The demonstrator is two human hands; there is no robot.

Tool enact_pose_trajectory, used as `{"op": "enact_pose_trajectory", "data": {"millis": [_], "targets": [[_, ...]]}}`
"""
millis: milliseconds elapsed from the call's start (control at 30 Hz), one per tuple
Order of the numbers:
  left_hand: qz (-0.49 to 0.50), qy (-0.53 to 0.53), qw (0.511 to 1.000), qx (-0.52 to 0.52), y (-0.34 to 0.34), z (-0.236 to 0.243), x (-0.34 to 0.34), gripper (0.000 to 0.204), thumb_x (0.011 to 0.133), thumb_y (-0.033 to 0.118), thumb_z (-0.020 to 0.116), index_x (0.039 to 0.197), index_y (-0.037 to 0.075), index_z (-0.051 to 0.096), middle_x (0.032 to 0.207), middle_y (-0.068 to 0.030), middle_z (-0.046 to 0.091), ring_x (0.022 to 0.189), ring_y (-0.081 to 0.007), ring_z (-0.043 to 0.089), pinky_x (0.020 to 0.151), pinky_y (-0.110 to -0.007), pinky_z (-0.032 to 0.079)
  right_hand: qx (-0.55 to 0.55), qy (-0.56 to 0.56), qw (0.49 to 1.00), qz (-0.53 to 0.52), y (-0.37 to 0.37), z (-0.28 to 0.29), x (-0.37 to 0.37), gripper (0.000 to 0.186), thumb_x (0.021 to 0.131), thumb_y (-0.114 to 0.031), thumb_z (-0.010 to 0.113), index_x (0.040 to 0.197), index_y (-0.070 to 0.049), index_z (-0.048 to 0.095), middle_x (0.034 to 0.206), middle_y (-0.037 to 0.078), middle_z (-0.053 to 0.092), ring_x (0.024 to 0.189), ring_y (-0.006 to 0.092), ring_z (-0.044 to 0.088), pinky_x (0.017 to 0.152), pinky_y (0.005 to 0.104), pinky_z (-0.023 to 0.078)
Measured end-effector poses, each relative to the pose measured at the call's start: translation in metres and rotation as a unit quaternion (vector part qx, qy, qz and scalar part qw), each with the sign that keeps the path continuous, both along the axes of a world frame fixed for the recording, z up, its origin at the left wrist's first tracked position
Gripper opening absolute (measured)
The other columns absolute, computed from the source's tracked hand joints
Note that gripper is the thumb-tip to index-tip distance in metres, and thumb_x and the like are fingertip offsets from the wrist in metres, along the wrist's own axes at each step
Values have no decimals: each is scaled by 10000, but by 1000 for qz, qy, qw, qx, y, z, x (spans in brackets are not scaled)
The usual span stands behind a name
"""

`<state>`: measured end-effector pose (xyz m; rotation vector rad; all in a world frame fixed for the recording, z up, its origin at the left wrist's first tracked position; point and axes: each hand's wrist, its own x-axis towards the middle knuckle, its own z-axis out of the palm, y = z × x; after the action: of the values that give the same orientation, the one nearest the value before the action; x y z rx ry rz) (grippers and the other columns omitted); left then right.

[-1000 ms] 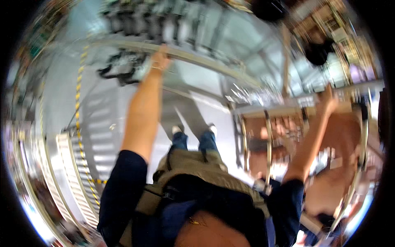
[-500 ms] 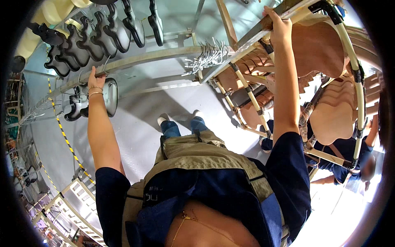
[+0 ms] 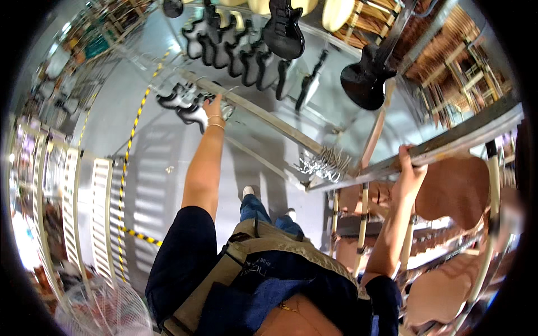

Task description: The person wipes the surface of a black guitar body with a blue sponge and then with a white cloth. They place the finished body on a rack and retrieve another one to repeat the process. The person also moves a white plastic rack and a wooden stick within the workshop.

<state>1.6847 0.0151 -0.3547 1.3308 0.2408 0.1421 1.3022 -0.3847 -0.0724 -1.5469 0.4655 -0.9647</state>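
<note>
My left hand grips a long metal rail near a group of white-and-black guitar bodies hanging at its left end; exactly what its fingertips touch is partly hidden. My right hand is closed round a thicker metal bar on the right. Where the rails meet hangs a bunch of silver wire hooks. Beyond the rail hang several black-edged guitar bodies and two glossy black ones.
A tube rack of brown wooden body shapes is close on the right. White slatted racks and a fan guard are at lower left, by yellow-black floor tape. Pale bodies hang at the top.
The view has turned: the rails and hanging bodies are shifted and tilted, with more black bodies showing. Both my hands remain on the metalwork; the right one appears lower in the picture.
</note>
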Motion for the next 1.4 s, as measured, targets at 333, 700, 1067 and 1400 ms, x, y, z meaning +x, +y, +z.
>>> {"op": "enact_pose_trajectory", "data": {"millis": [333,700,1067,1400], "targets": [[113,-314,923,192,-147,235,-281,340,758,126,605,1064,28,492,1060,-103,463,991,-217,435,842,-315,359,37,-128,967,217,58,-21,-43,318,744,16,621,1015,-38,463,913,31,519,778,84,474,669,211,395],[-327,-361,852,194,-195,336,-426,444,710,302,659,1000,-6,523,877,-134,569,806,-266,561,697,-313,438,105,-122,929,333,84,-55,-96,594,748,-6,632,1251,-6,317,1153,88,417,1028,192,440,917,305,344],[-27,-382,895,229,-200,323,-492,245,611,141,640,786,21,518,586,-112,503,556,-308,518,488,-348,388,-212,41,807,549,57,-17,-143,555,783,2,573,1260,80,302,1236,193,398,1147,259,409,957,341,310],[-82,-393,885,238,-165,317,-508,337,635,202,658,884,9,541,616,-108,532,581,-312,542,518,-332,416,-262,6,860,437,102,-127,-140,500,740,-75,630,1155,77,396,1136,213,454,1056,259,458,898,350,353]]}}
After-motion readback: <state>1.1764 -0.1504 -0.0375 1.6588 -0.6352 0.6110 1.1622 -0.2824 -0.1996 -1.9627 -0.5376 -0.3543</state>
